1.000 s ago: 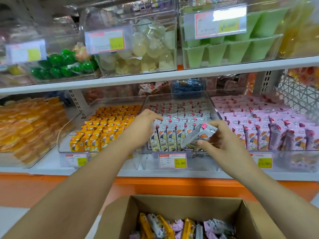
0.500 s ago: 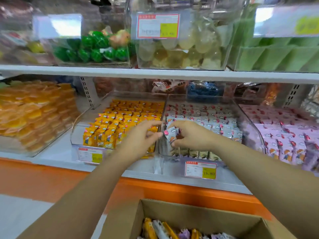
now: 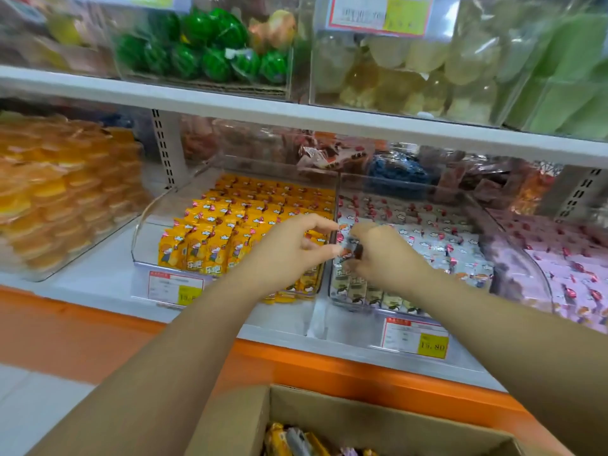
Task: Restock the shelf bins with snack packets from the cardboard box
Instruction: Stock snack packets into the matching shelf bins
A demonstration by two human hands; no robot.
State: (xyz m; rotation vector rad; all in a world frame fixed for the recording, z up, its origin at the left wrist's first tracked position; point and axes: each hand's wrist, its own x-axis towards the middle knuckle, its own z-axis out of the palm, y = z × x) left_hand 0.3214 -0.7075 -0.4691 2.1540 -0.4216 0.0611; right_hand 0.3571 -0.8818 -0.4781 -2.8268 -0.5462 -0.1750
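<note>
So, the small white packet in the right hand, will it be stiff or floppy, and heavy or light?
Probably light: the right hand pinches the white packet with fingertips alone. Likely thin and a bit floppy, since packets like it stand packed in tight rows in the middle bin. Its film wrapper may be slippery.

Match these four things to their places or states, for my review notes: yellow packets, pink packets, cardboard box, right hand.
Things
1. yellow packets
2. pink packets
3. cardboard box
4. right hand

Places or states
A. far right on the lower shelf
B. pinches a snack packet over the middle bin
C. bottom edge of the view, below the shelves
D. just left of the middle bin

Pairs: 1-D, 2-A, 3-C, 4-B
</note>
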